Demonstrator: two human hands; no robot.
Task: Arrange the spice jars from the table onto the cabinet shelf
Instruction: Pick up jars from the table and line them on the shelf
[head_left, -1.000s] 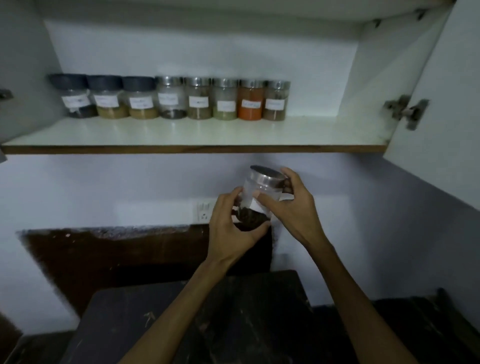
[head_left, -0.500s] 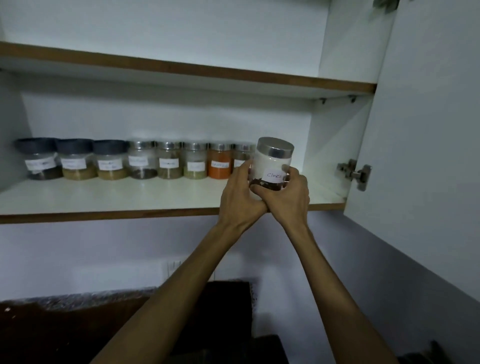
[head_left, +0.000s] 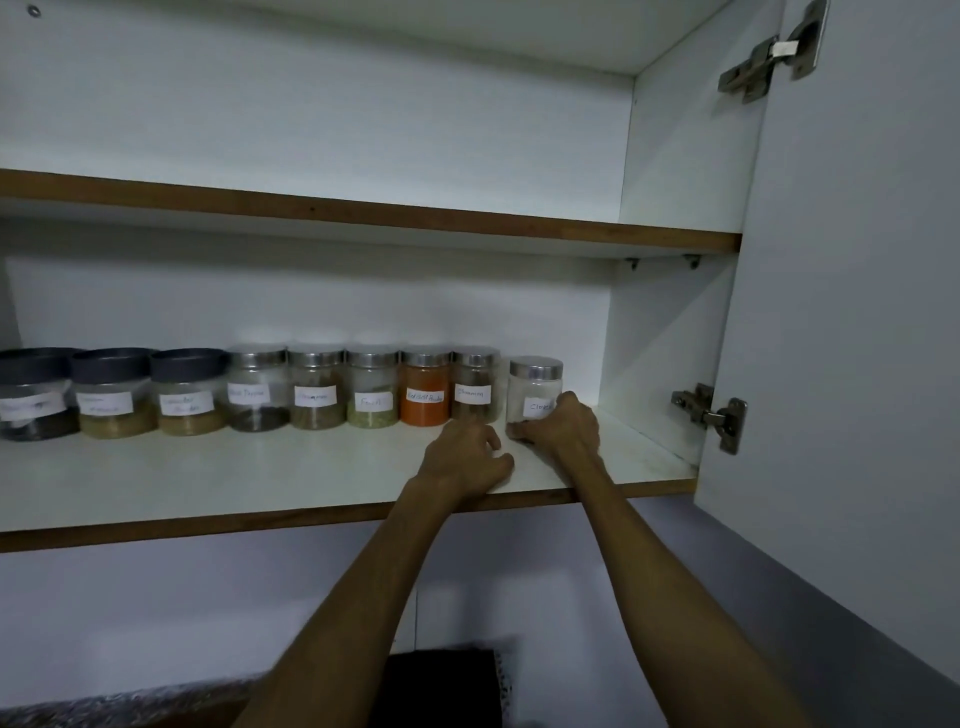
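Right hand (head_left: 569, 428): wrapped round lower part of cloves jar (head_left: 535, 391), fingers curled on its base at front-right; clamped on jar.
Left hand (head_left: 464, 460): fingers loosely spread, nothing in it; resting on shelf board (head_left: 260, 475) just at 8 o'clock of cloves jar, thumb near front edge.
Cloves jar: upright on shelf, steel lid, white label reading "Cloves" partly covered by right hand; dark contents at bottom mostly hidden.
Position in row: far right end, at 3 o'clock of brown-spice jar (head_left: 474, 385); small gap btwn them, sits slightly fwd of row.
Row, going toward 9 o'clock: orange powder jar (head_left: 424, 387), green-seed jar (head_left: 372, 389), two more steel-lid jars (head_left: 317, 389), then three wider dark-lid jars (head_left: 114, 392); all upright along back wall, labels facing out, most writing too blurred to read.
Upper shelf (head_left: 363, 213): at 12 o'clock, bare where visible.
Cabinet door (head_left: 857, 312): swung open at 3 o'clock, two hinges (head_left: 711, 415) visible.
Forearms: both reaching up from 6 o'clock.
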